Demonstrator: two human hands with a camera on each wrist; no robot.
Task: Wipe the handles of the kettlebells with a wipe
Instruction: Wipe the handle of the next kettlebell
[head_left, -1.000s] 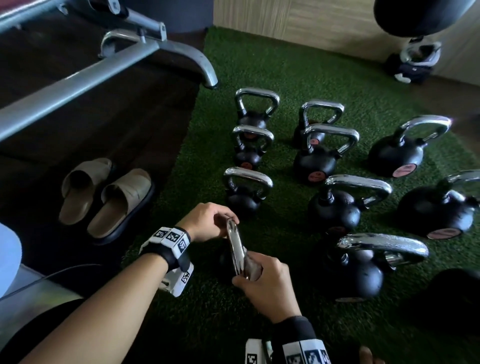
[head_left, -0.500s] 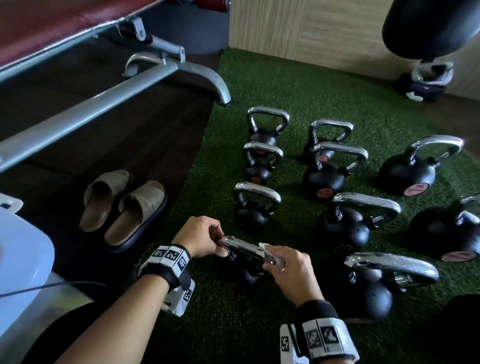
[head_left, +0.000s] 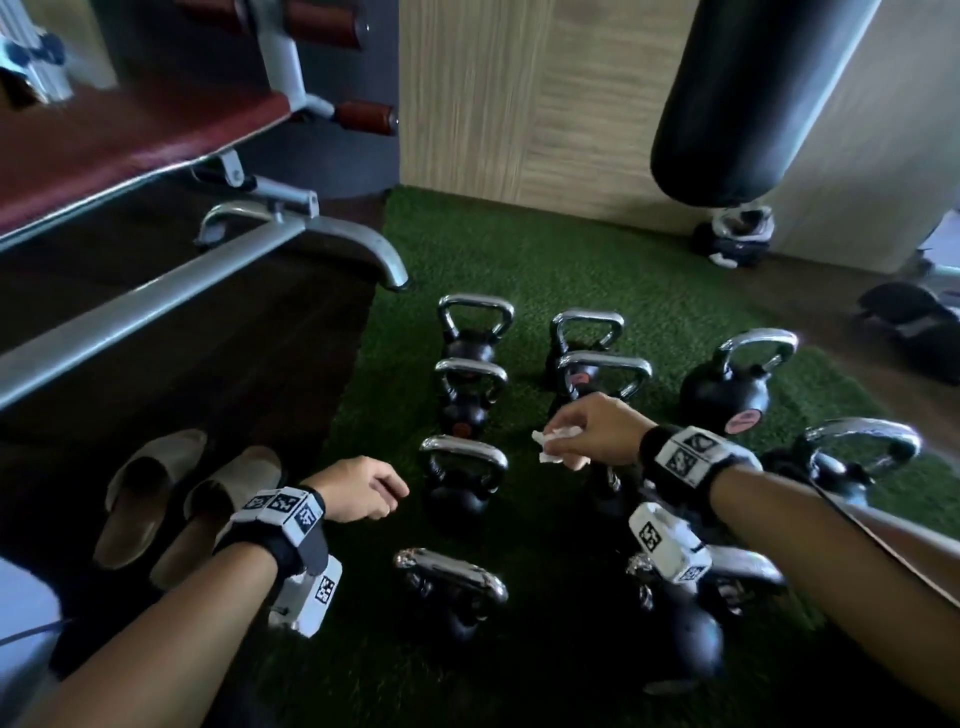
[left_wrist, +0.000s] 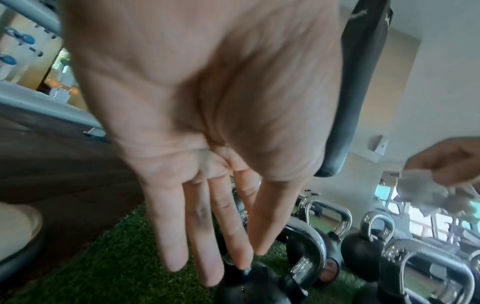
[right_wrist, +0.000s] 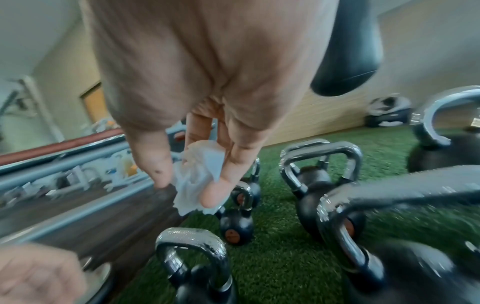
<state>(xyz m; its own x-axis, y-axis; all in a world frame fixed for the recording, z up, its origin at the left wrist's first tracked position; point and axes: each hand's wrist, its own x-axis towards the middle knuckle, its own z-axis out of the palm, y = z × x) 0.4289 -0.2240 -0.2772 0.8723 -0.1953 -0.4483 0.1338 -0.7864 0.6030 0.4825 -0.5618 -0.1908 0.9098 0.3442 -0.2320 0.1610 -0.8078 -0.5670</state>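
Above kettlebells (head_left: 462, 483) | right hand (head_left: 597, 434) pinches crumpled wipe (head_left: 558, 441) | handles crosswise

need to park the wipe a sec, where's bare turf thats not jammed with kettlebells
Bare turf lies between the wood wall and the farthest kettlebells. Elsewhere the kettlebells stand in crowded rows, with only narrow lanes between them.

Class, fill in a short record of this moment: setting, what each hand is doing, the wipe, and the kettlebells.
setting: green turf mat beside a weight bench
left hand: holds nothing, fingers relaxed, beside a kettlebell
right hand: pinches the wipe, raised above the kettlebells
wipe: white, crumpled, touching no handle
kettlebells: black with chrome handles, standing in rows on the turf
other: pair of beige slippers on the dark floor
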